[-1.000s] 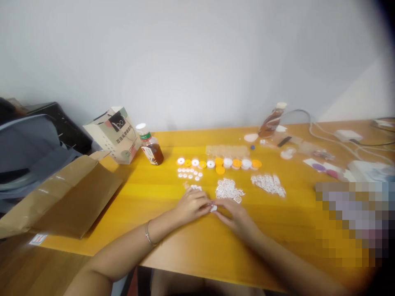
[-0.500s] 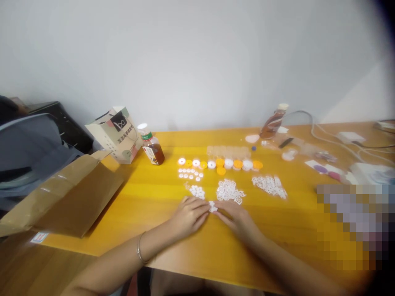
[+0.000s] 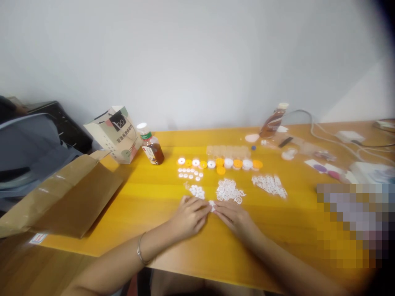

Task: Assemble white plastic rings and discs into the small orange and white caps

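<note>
Between the fingertips of both hands is a small white plastic piece (image 3: 212,206), mostly covered by the fingers. My left hand (image 3: 191,214), with a bracelet on its wrist, pinches it from the left. From the right, my right hand (image 3: 236,217) has its fingers closed on the same piece. Just beyond the left hand lies a small heap of round white parts (image 3: 196,191). A pile of white wheel-like openwork pieces (image 3: 228,190) lies beyond the right hand. Farther right are flat white perforated strips (image 3: 269,185).
Behind the piles runs a row of white and orange discs (image 3: 228,163), with small white caps (image 3: 185,176) nearer. Two drink bottles stand at the back, a left one (image 3: 151,146) and a right one (image 3: 274,121). A paper bag (image 3: 119,135) and cardboard box (image 3: 70,197) are left; cables (image 3: 328,137) lie right.
The fingers have closed in slightly around the white piece, so less of it shows. Both hands stay in nearly the same place.
</note>
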{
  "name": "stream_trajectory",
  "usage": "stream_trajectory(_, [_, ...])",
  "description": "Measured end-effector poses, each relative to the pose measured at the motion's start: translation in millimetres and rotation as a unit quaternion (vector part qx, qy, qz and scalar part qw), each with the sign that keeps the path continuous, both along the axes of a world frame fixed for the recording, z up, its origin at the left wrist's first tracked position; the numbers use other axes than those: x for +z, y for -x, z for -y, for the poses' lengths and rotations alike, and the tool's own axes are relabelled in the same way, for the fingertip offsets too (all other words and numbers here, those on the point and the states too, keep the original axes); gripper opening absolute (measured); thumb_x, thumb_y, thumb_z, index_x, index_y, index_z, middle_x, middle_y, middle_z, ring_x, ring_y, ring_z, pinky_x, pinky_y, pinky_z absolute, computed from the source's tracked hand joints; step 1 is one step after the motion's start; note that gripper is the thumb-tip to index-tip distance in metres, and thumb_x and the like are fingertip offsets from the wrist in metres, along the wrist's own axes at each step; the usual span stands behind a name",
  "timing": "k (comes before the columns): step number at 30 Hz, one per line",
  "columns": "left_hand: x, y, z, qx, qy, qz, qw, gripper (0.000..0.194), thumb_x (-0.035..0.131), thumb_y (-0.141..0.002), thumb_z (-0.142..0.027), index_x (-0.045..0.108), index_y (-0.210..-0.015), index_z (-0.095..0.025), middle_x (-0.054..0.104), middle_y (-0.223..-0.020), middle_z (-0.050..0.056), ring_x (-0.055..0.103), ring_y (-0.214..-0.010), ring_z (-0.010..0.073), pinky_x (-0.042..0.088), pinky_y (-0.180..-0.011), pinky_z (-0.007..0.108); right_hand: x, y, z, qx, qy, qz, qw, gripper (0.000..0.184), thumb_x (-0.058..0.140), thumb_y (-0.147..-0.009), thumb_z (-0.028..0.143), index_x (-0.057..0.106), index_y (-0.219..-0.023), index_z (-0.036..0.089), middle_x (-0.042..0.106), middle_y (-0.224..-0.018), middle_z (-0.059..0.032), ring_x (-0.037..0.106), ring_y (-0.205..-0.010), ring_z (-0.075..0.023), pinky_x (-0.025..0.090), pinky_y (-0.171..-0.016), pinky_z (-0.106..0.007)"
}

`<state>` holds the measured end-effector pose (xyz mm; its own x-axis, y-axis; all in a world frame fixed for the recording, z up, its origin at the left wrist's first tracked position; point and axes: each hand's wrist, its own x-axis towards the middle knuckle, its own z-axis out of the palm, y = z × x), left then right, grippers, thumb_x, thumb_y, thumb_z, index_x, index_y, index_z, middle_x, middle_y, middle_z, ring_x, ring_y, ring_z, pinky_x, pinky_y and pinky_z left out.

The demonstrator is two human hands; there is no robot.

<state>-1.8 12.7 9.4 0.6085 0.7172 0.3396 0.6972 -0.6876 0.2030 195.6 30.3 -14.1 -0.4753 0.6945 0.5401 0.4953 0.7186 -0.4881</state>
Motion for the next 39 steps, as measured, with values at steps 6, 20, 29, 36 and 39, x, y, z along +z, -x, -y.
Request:
stream_trajectory(6, [-1.8, -1.0, 1.1, -0.010, -0.042, -0.051, 0.998, 0.030, 0.040, -0.084, -0.019, 0.049, -0.112, -0.019, 0.060, -0.100, 0.007, 0.050, -0.096, 0.0176, 0.030, -0.077, 0.034, 1.4, 0.3, 1.3, 0.015, -0.028, 0.052, 0.998, 0.023, 0.041, -0.085, 0.017, 0.062, -0.095, 0.022, 0.065, -0.095, -0.0071, 0.061, -0.086, -0.0185, 0.052, -0.078, -0.034])
stream_trajectory(20, [-2.6, -12.2, -5.6, 0.060, 0.001, 0.025, 0.998, 0.019, 0.042, -0.085, -0.025, 0.060, -0.088, -0.021, 0.063, -0.078, 0.001, 0.055, -0.075, 0.0141, 0.028, -0.070, 0.032, 3.8, 0.8, 1.8, 0.031, 0.020, 0.021, 0.999, 0.024, 0.040, -0.086, 0.020, 0.059, -0.098, 0.026, 0.065, -0.091, -0.0048, 0.062, -0.085, -0.0192, 0.053, -0.079, -0.034])
stream_trajectory(29, [-7.9, -20.9, -20.1, 0.083, 0.024, 0.045, 0.995, 0.015, 0.046, -0.084, -0.026, 0.060, -0.084, -0.022, 0.059, -0.075, 0.000, 0.053, -0.075, 0.0131, 0.027, -0.070, 0.030, 4.0, 0.8, 2.0, 0.030, 0.002, 0.025, 0.999, 0.020, 0.041, -0.084, 0.020, 0.059, -0.093, 0.024, 0.063, -0.092, -0.0058, 0.061, -0.083, -0.0198, 0.052, -0.077, -0.035])
stream_trajectory(36, [1.7, -14.9, -13.3, 0.082, -0.027, 0.059, 0.995, 0.017, 0.043, -0.085, -0.025, 0.059, -0.087, -0.022, 0.059, -0.078, 0.001, 0.053, -0.078, 0.0135, 0.026, -0.071, 0.031, 13.2, 1.7, 1.1, -0.011, 0.053, -0.047, 0.997, 0.017, 0.050, -0.080, 0.020, 0.053, -0.096, 0.023, 0.057, -0.093, -0.0075, 0.057, -0.090, -0.0201, 0.051, -0.078, -0.035])
stream_trajectory(39, [5.4, -13.9, -11.5, 0.079, -0.053, 0.066, 0.993, 0.018, 0.041, -0.086, -0.025, 0.059, -0.089, -0.021, 0.060, -0.079, 0.002, 0.053, -0.078, 0.0139, 0.026, -0.072, 0.031, 14.7, 4.9, 0.8, 0.009, 0.133, -0.117, 0.984, 0.021, 0.052, -0.079, 0.023, 0.051, -0.100, 0.022, 0.059, -0.094, -0.0071, 0.060, -0.086, -0.0190, 0.053, -0.075, -0.034])
